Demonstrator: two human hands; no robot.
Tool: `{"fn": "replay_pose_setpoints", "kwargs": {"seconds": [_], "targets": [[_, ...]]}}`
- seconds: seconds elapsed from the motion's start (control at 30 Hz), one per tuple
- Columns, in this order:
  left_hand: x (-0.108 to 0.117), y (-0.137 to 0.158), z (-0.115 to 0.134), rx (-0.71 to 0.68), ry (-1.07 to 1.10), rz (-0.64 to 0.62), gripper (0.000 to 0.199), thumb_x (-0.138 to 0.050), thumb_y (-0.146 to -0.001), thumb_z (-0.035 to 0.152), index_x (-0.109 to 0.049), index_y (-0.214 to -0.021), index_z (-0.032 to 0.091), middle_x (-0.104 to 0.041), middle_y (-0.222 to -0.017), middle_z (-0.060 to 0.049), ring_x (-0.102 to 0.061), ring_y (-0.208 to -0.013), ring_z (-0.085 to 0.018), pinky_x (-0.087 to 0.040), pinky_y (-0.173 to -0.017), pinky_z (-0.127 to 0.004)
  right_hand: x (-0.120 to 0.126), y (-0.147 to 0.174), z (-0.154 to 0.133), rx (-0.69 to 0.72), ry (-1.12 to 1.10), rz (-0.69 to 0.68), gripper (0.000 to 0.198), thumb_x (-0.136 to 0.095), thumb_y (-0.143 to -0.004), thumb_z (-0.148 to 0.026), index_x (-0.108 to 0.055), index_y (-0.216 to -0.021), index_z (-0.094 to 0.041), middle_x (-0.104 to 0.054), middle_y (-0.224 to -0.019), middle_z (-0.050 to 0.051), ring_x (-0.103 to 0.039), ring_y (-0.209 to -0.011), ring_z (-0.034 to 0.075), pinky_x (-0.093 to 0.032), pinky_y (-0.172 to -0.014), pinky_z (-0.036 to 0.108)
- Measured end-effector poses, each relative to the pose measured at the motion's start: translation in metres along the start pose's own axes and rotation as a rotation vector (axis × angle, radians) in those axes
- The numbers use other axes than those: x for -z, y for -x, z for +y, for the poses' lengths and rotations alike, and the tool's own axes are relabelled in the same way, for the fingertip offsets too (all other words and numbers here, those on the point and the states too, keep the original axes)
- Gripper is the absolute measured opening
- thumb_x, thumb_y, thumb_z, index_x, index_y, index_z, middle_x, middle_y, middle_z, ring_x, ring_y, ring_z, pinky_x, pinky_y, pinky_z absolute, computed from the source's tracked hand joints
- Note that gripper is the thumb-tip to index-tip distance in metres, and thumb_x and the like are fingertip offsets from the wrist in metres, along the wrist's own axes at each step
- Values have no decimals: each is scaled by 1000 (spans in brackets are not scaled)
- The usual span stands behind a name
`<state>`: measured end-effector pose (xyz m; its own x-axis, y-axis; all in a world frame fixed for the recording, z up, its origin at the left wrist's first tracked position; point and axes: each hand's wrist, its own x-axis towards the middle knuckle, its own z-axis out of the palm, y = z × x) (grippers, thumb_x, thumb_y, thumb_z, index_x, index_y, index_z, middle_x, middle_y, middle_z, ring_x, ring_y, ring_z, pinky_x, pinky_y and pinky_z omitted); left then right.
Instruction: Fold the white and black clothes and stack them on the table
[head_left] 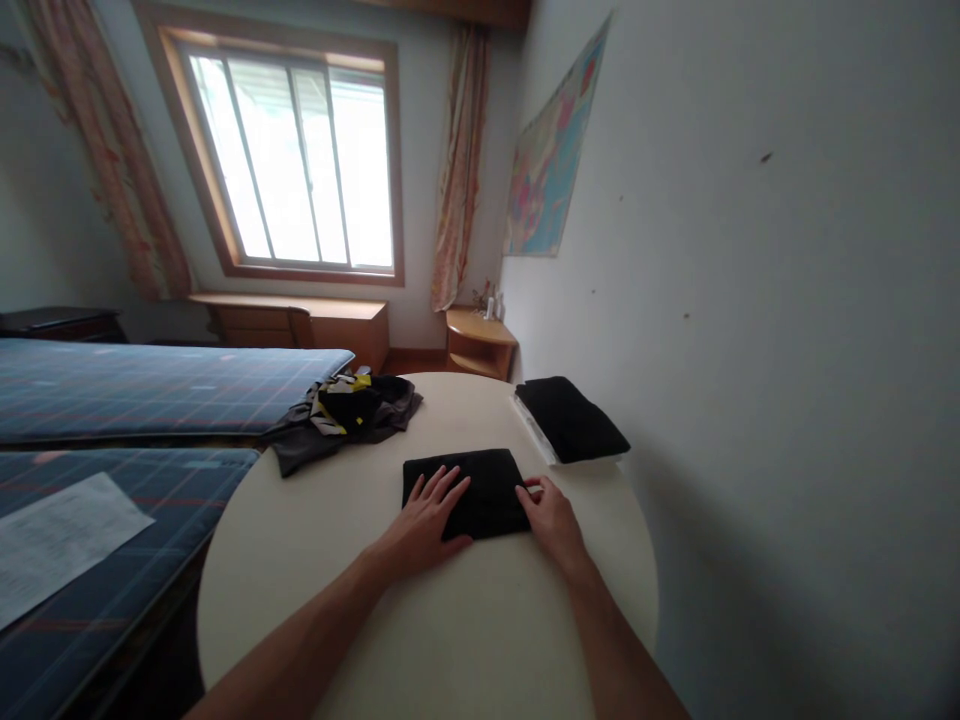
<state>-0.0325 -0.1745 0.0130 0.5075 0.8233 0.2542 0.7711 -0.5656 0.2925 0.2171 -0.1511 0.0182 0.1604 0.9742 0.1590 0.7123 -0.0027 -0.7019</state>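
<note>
A folded black cloth (491,485), a neat rectangle, lies flat on the round cream table (300,580) in front of me. My left hand (431,515) rests palm down on its left part, fingers spread. At the cloth's right edge, my right hand (551,515) has thumb and forefinger closed together on the border; its other fingers are curled. Beyond it to the right sits a second black folded cloth (574,420) on top of clear plastic packaging (536,435). A crumpled heap of dark grey, black and yellow clothing (349,415) lies at the table's far left.
The white wall (750,400) runs close along the table's right side. To the left are two beds with blue checked mattresses (150,385), one bearing a printed paper sheet (71,535). A wooden desk (349,325) and a corner shelf (480,325) stand beyond, near the window.
</note>
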Motion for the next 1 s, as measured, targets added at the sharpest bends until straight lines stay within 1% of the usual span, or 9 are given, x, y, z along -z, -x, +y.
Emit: {"fn": "replay_pose_setpoints", "kwargs": {"seconds": [0.2, 0.33, 0.43, 0.53, 0.67, 0.77, 0.87, 0.93, 1.0], "targets": [[1, 0, 0, 32, 12, 1, 88, -65, -82, 46, -19, -155, 28, -23, -161, -10, -17, -148, -35, -15, -118, -58, 2, -1, 8, 19, -39, 10, 26, -57, -80, -38, -63, -96, -18, -67, -70, 1, -64, -66, 19, -44, -62, 27], [6, 1, 3, 13, 1, 38, 68, -68, -80, 43, -44, -142, 28, -47, -145, -9, -35, -139, -33, -18, -118, -56, 3, 2, 6, 61, 75, -12, 25, -55, -82, -33, -63, -101, -19, -65, -71, 0, -63, -67, 18, -44, -64, 27], [10, 0, 7, -22, 12, 78, 51, -70, -80, 39, -57, -127, 27, -57, -127, -8, -48, -125, -30, -28, -114, -50, 4, 6, -5, 155, 228, 80, 31, -55, -84, -30, -63, -111, -17, -69, -89, 6, -64, -85, 22, -47, -77, 31], [12, 0, 10, -50, 27, 89, 44, -70, -81, 36, -59, -122, 26, -59, -117, -7, -52, -114, -28, -36, -108, -46, -1, 11, -24, 390, 306, 167, 36, -51, -90, -31, -61, -123, -17, -65, -119, 11, -57, -114, 25, -41, -100, 38], [16, 0, 13, -82, 25, 56, 36, -69, -81, 37, -62, -115, 25, -60, -114, -7, -53, -110, -27, -41, -103, -43, -21, 17, -45, 635, 352, 18, 48, -41, -98, -34, -45, -145, -23, -47, -149, 8, -33, -142, 24, -23, -117, 47], [22, -1, 14, -91, 73, 53, 26, -63, -86, 44, -66, -101, 23, -63, -104, -6, -56, -104, -25, -45, -95, -38, -35, 20, -46, 589, 420, -141, 51, -35, -101, -39, -35, -150, -28, -33, -158, 5, -23, -147, 26, -21, -117, 52], [25, -5, 11, 53, 111, 135, 32, -41, -98, 40, -65, -87, 22, -65, -88, -6, -60, -89, -21, -49, -85, -34, -37, 23, -41, 540, 446, -233, 51, -39, -99, -42, -38, -149, -31, -30, -159, 4, -23, -147, 27, -19, -117, 52], [23, -8, 6, 145, 90, 236, 31, -37, -99, 32, -65, -95, 21, -67, -98, -7, -61, -95, -21, -48, -90, -35, -33, 27, -41, 530, 435, -246, 51, -47, -96, -41, -42, -147, -32, -34, -158, 4, -26, -145, 28, -19, -117, 51], [17, -10, -1, 151, 48, 281, 29, -44, -95, 30, -61, -117, 21, -62, -126, -9, -55, -118, -24, -40, -106, -40, -27, 32, -45, 526, 413, -217, 47, -52, -93, -39, -52, -139, -31, -43, -152, 4, -32, -142, 27, -22, -115, 50]]}}
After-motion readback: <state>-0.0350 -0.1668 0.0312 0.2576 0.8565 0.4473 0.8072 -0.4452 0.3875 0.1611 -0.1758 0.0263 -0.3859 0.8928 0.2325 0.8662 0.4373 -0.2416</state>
